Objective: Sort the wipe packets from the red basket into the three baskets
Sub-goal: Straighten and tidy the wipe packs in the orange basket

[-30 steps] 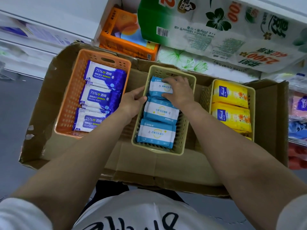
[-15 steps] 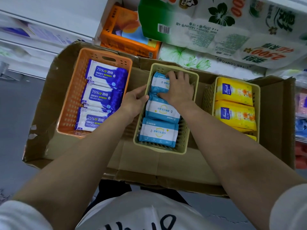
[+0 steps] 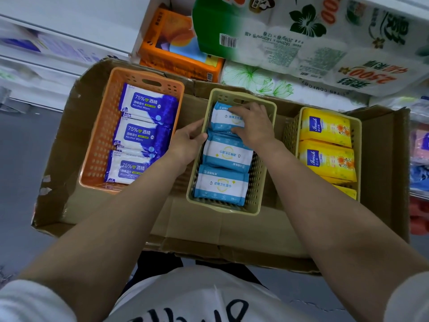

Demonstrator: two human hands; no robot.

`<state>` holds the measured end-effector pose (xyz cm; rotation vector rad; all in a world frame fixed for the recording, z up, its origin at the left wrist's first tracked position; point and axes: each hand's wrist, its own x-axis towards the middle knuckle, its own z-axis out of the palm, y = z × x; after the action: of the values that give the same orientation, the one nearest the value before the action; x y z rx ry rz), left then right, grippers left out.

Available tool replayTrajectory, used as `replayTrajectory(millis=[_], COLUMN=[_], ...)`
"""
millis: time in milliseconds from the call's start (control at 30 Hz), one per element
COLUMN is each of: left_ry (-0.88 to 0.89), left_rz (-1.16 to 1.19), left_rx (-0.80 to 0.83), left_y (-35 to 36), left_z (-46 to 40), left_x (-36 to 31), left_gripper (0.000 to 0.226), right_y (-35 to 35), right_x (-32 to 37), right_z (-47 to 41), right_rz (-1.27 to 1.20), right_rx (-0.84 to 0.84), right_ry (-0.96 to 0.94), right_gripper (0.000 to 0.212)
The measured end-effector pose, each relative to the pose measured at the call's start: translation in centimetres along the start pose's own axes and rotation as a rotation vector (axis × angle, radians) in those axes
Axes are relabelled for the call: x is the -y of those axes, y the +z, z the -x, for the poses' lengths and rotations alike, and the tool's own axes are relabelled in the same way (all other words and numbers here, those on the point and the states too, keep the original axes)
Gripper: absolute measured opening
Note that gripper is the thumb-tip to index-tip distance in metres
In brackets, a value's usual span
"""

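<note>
Far blue packet [image 3: 226, 117] in the middle basket [image 3: 257, 182] half under the right hand [image 3: 254, 126], shelf goods left of the cardboard box [image 3: 383, 182] blurred

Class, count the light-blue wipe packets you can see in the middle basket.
3, in a row in the middle basket: far packet under the right hand, middle packet, near packet. More may lie hidden beneath.

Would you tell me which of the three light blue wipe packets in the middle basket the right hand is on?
The farthest light blue wipe packet, at the back of the pale yellow-green plastic basket; the right hand grips it, while the two nearer packets lie untouched.
</note>
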<state>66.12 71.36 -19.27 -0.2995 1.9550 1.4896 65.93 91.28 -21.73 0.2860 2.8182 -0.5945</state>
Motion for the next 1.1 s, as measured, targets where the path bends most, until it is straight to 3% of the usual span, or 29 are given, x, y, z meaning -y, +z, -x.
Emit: replayTrajectory(millis=[300, 700, 900, 1100], left_ry=[-0.005, -0.008, -0.005, 0.003], left_rz=[0.003, 0.008, 0.104, 0.242], left_rx=[-0.010, -0.015, -0.030, -0.106], left_y=[0.1, 0.2, 0.1, 0.4], left_z=[-0.2, 0.2, 1.5, 4.2], left_x=[0.3, 0.3, 0.6, 3.6], left_gripper=[0.047, 0.047, 0.044, 0.045], right_y=[-0.2, -0.7, -1.2, 2.4], right_x=[-0.2, -0.5, 0.1, 1.3], right_z=[0.1, 0.0, 3.4, 8.5], right_rz=[-0.009, -0.067, -0.243, -0.005], right_rx=[0.053, 0.096, -0.215, -0.007], right_ry=[-0.005, -0.041, 0.031, -0.012], right_gripper=[0.065, 0.059, 0.043, 0.054])
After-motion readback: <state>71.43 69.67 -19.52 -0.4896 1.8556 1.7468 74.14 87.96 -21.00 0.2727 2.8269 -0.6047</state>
